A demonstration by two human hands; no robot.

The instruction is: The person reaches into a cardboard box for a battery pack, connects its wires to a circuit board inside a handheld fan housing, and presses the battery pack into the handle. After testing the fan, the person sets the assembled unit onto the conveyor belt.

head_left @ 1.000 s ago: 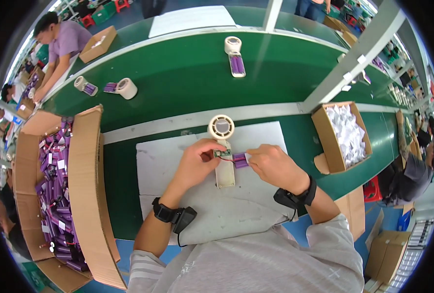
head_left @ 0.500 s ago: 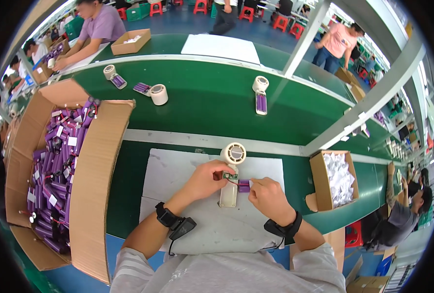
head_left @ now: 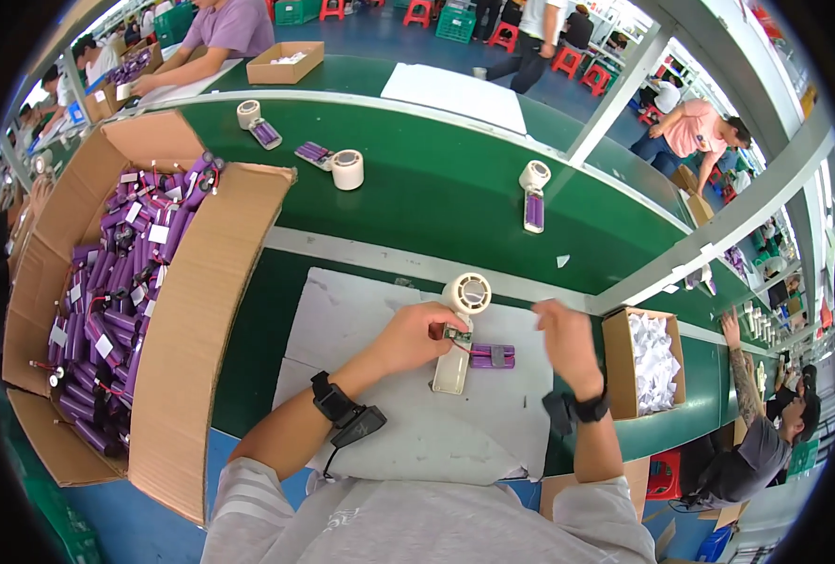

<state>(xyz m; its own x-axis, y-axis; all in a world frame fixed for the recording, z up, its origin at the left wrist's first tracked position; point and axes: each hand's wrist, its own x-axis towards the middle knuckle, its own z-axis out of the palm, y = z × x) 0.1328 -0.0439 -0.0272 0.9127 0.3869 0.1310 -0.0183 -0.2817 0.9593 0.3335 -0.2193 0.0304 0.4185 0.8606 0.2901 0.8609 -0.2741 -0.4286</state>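
Observation:
A white handheld fan (head_left: pixel 451 374) lies on the pale work sheet, its round head pointing away from me and its handle open. Where the handle meets the head sits a small green circuit board (head_left: pixel 458 333). My left hand (head_left: pixel 414 335) is closed, thumb and fingertips pinching at this board. Red wire runs from the board to a purple battery pack (head_left: pixel 491 356), lying crosswise just right of the handle with no hand on it. Farther right, my right hand (head_left: pixel 569 348) is raised off the sheet, apart from the fan; motion smears its fingers.
On the left stands a large carton (head_left: pixel 206 310) full of purple battery packs. A smaller box (head_left: pixel 618 362) of white paper pieces is at the right. Several opened fans, one here (head_left: pixel 347 171), lie on the green belt beyond. A metal post (head_left: pixel 718 221) slants at right.
My right hand has left the battery pack and moved right, toward the box of white pieces. The left hand stays at the circuit board. The whole view has shifted slightly.

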